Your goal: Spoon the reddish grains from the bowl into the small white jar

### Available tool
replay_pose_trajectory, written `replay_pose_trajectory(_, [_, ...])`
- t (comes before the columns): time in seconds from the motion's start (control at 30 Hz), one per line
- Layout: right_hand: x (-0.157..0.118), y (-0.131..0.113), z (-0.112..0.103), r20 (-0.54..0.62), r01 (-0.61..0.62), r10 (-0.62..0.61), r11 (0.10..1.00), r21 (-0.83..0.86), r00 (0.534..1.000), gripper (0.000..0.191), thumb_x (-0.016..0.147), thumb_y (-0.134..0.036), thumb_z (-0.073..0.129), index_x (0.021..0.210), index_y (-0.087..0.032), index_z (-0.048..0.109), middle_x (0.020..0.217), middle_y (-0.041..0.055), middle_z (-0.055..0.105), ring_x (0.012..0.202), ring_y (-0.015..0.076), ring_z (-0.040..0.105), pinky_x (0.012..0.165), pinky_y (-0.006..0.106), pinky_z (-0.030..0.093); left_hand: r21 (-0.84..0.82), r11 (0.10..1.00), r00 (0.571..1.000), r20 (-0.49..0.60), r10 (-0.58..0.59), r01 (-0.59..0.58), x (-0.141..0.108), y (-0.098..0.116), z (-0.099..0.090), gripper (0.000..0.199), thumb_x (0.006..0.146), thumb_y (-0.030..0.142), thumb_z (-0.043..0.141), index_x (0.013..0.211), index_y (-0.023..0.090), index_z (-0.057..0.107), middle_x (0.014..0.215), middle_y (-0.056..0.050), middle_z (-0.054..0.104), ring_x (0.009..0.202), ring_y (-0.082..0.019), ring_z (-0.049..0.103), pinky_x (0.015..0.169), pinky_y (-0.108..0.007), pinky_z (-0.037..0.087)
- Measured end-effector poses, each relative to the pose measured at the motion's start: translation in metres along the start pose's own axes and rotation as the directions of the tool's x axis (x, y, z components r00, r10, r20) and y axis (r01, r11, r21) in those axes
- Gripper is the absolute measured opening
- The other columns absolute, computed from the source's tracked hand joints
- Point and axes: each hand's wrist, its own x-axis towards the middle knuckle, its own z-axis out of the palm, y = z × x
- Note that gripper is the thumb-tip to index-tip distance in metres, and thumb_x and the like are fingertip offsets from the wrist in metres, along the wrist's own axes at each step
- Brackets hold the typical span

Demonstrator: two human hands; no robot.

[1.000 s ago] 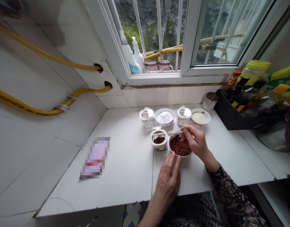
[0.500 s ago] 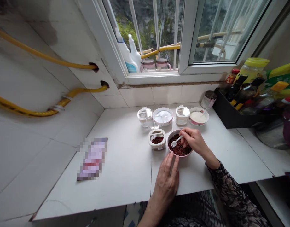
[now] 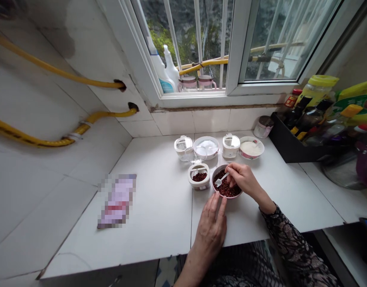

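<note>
My right hand pinches the handle of a small white spoon over a bowl of dark red-brown, peppercorn-like grains. The spoon's scoop is at the grains on the bowl's left side. With fingers stretched out, my left hand rests its fingertips against the near rim of that bowl. Just left of the bowl stands a white seasoning jar, its clear lid raised, with the same dark grains inside.
Behind are two more seasoning jars, a bowl of white granules and a bowl of pale granules. A black box of bottles stands at right. A blurred purple packet lies at left.
The spoon and my right hand have shifted very slightly left within the bowl. My left hand stays at the near rim.
</note>
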Motion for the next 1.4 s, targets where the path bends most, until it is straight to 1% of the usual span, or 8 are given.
replay_pose_trajectory(0.1, [0.001,0.0,-0.004,-0.01,-0.051,0.052,0.996,0.074,0.999,0.027,0.084,-0.046,0.061,0.075,-0.021,0.061,0.053,-0.0019,0.064,0.038,0.0127,0.057,0.039,0.023,0.043,-0.002,1.0,1.0,-0.009,0.0,0.0,0.0,0.0,0.0,0.067,0.092,0.001,0.046,0.156,0.01,0.028,0.153,-0.021,0.042,0.144,-0.03,0.041,0.11,-0.045,0.047])
replay_pose_trajectory(0.2, [0.002,0.001,-0.006,-0.006,-0.086,0.087,0.989,0.122,0.996,0.028,0.082,-0.047,0.062,0.076,-0.02,0.061,0.053,-0.0013,0.065,0.037,0.0123,0.057,0.038,0.022,0.043,-0.003,1.0,1.0,-0.009,0.001,-0.001,0.0,0.0,0.0,0.067,0.092,0.001,0.046,0.157,0.009,0.028,0.153,-0.022,0.043,0.144,-0.03,0.04,0.111,-0.044,0.047])
replay_pose_trajectory(0.27, [0.002,0.001,-0.006,-0.004,-0.081,0.082,0.991,0.109,0.997,0.026,0.083,-0.045,0.061,0.076,-0.019,0.061,0.053,-0.0015,0.065,0.037,0.0118,0.056,0.038,0.021,0.043,0.0,1.0,1.0,-0.008,0.002,-0.002,0.0,0.0,0.0,0.067,0.092,0.001,0.046,0.156,0.009,0.028,0.154,-0.022,0.041,0.144,-0.03,0.04,0.111,-0.043,0.047])
replay_pose_trajectory(0.4, [0.0,0.001,-0.001,0.025,-0.025,0.025,0.999,0.029,0.999,0.02,0.085,-0.036,0.058,0.073,-0.02,0.061,0.052,-0.0023,0.064,0.038,0.011,0.056,0.04,0.02,0.044,0.005,1.0,1.0,-0.007,0.006,-0.006,0.001,0.0,-0.001,0.066,0.093,0.001,0.046,0.156,0.009,0.028,0.155,-0.021,0.04,0.144,-0.03,0.039,0.111,-0.043,0.047])
replay_pose_trajectory(0.47, [-0.001,0.0,0.0,0.047,-0.034,0.032,0.999,0.035,0.998,0.021,0.084,-0.036,0.057,0.074,-0.019,0.061,0.052,-0.0021,0.064,0.039,0.0109,0.057,0.04,0.02,0.044,-0.001,1.0,1.0,-0.001,0.007,-0.007,0.001,0.0,-0.001,0.066,0.093,0.001,0.046,0.156,0.009,0.029,0.154,-0.022,0.041,0.144,-0.03,0.039,0.111,-0.043,0.047])
replay_pose_trajectory(0.63, [0.001,0.0,-0.003,0.069,-0.119,0.111,0.984,0.133,0.991,0.027,0.081,-0.044,0.06,0.076,-0.017,0.061,0.052,-0.0018,0.064,0.037,0.0105,0.057,0.037,0.018,0.042,-0.008,1.0,1.0,-0.002,0.005,-0.005,0.0,0.0,0.0,0.064,0.093,0.001,0.047,0.155,0.007,0.032,0.151,-0.022,0.043,0.144,-0.03,0.039,0.11,-0.044,0.047])
replay_pose_trajectory(0.8, [0.003,-0.003,-0.006,0.054,-0.159,0.151,0.965,0.21,0.987,0.032,0.076,-0.049,0.067,0.075,-0.017,0.06,0.052,-0.0006,0.066,0.036,0.011,0.058,0.036,0.019,0.043,-0.001,1.0,1.0,0.003,0.005,-0.005,0.0,0.0,0.0,0.063,0.092,0.001,0.048,0.153,0.006,0.034,0.15,-0.023,0.043,0.144,-0.031,0.039,0.11,-0.044,0.047])
replay_pose_trajectory(1.4, [0.008,0.0,-0.019,0.014,-0.129,0.132,0.932,0.338,0.991,0.038,0.07,-0.052,0.077,0.073,-0.016,0.063,0.05,0.0,0.067,0.035,0.0126,0.06,0.035,0.019,0.047,-0.011,1.0,1.0,0.0,0.006,-0.006,0.0,0.0,0.0,0.065,0.091,0.0,0.047,0.154,0.007,0.032,0.151,-0.023,0.043,0.145,-0.031,0.038,0.111,-0.045,0.046])
